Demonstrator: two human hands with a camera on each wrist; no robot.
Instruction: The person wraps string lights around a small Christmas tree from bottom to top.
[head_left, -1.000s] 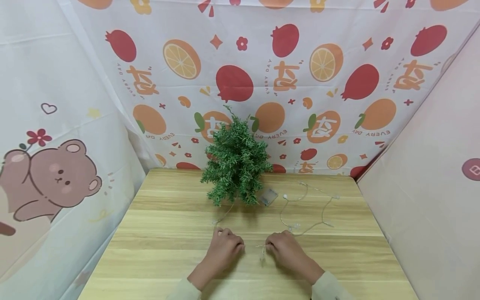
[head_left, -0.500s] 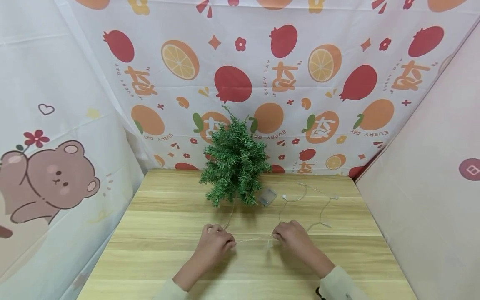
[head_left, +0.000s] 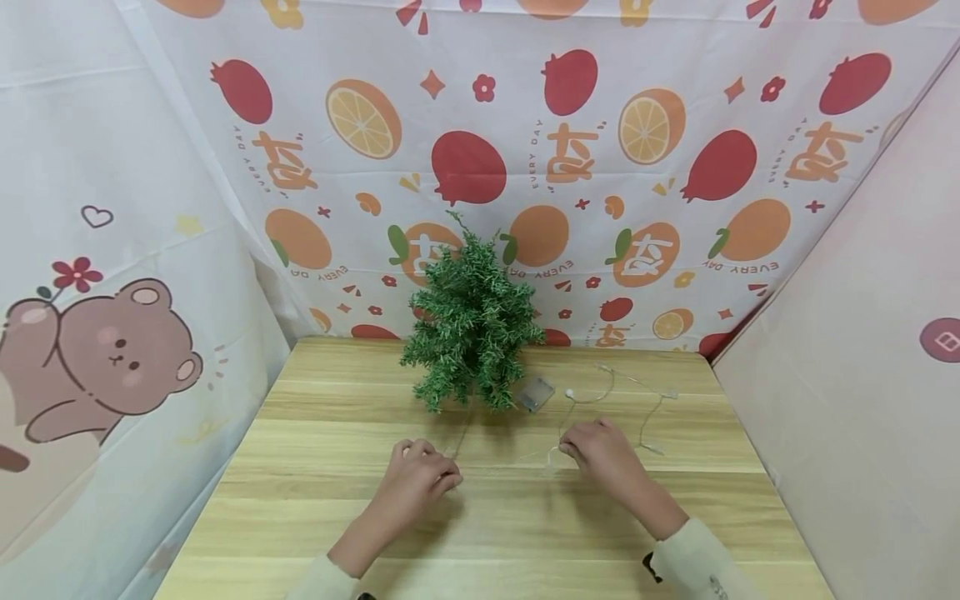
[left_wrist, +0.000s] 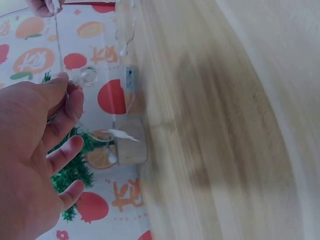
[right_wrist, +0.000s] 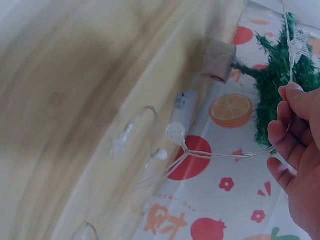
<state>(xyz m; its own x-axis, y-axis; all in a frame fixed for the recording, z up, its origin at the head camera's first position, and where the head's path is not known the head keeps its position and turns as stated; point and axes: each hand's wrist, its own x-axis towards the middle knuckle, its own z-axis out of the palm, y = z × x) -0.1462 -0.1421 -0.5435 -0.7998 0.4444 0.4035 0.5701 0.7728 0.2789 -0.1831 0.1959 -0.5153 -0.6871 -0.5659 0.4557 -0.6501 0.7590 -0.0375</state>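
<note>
A thin string of fairy lights (right_wrist: 227, 156) with clear charms runs between my two hands, above the table. In the head view my left hand (head_left: 416, 483) is left of centre, in front of the small green artificial tree (head_left: 474, 321). Its thumb and index finger pinch the wire, while the other fingers spread loosely in the left wrist view. My right hand (head_left: 609, 460), farther right, pinches the wire between thumb and index finger. Close to its fingertips hangs a clear star charm (right_wrist: 298, 47). The rest of the wire trails down toward the tabletop.
A small clear battery box (head_left: 536, 394) lies right of the tree. Behind my right hand, more fairy-light wire loops over the wooden table (head_left: 315, 450). The tree stands on a block base (left_wrist: 131, 147). Printed cloth (head_left: 420, 92) hangs behind the table; other cloths flank it.
My hands have moved apart: the left one leftward, the right one rightward and farther from me. The wire between them has lengthened, and part of the loop on the table has been drawn in.
</note>
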